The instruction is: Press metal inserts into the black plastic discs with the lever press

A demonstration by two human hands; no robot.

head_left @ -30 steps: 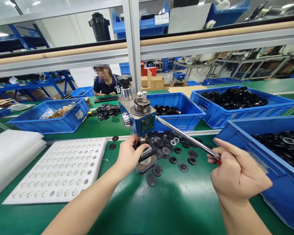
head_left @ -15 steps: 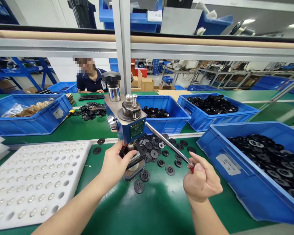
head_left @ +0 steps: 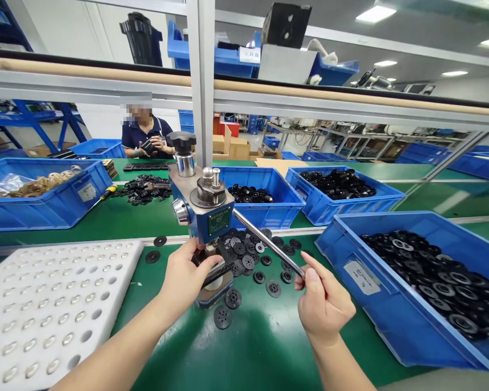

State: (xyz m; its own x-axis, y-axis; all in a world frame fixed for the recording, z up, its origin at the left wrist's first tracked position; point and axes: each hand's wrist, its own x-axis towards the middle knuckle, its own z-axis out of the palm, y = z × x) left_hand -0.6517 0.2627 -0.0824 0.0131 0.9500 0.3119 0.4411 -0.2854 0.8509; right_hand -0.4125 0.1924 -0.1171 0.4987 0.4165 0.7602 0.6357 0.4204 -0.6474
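Note:
An arbor press (head_left: 212, 214) with a blue head stands in the middle of the bench. My left hand (head_left: 186, 276) is closed at its base, thumb and fingers around a black disc-like part (head_left: 225, 265) under the ram. The hand and press head hide much of that part. My right hand (head_left: 325, 304) grips the end of the press's steel lever (head_left: 269, 242), which slopes down to the right, with the index finger stretched along it. Loose black discs (head_left: 248, 262) lie behind and right of the press base. Another black disc (head_left: 222, 317) lies just in front of it.
A white foam tray (head_left: 71, 320) with small metal pieces in holes stands at left. A blue bin (head_left: 375, 320) of black parts is at right. More blue bins (head_left: 269, 214) line the back, near a screwdriver (head_left: 108, 192). Across the bench sits a co-worker (head_left: 146, 133).
The view has shifted a little. Both my hands keep their places on the part and the lever. The co-worker's hands have come up, holding a dark object.

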